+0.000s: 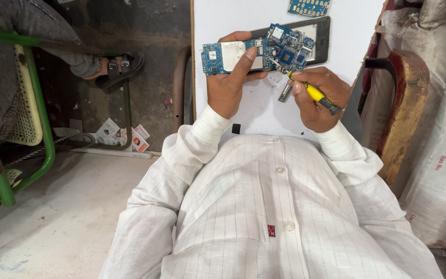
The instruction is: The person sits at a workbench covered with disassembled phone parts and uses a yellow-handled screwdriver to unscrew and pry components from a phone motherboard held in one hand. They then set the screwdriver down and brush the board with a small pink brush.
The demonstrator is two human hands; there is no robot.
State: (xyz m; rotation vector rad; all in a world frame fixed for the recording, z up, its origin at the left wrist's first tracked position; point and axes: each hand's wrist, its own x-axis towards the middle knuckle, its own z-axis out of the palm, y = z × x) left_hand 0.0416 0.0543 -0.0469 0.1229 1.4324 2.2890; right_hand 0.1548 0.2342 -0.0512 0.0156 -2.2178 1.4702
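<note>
Head view. I read the left hand [229, 85] at about 11 o'clock from the shirt buttons, fingers clamped on a blue board [256, 52]: thumb laid over its metal shield, the other fingers wrapped behind. The board is held flat in the air, above the white table [223, 20].

Right hand [320, 97] at 1 o'clock, fingers closed on a yellow-handled screwdriver [313, 93]. Its tip points to 10 o'clock and meets the board's lower edge near the square chip; I cannot tell whether it sits in a screw.

Under the board, a dark tablet shell [320, 32] lies on the table. A second board [309, 6] lies at 12 o'clock by the table's far edge. A small metal part [285, 93] lies just below the driver tip, and a small black square [236, 128] lies at the table's near edge.

Off at 9 o'clock: another person's sandalled foot [122, 68] on the floor, and a green chair frame [37, 103]. Sacks [440, 155] at 3 o'clock.

Risks, as I judge them: the board is held at one end only, so pressure from the driver could flex it or lever it out of the fingers. A slipping tip could scratch traces or jab the left thumb. Loose small parts could roll off the near edge onto the floor.
</note>
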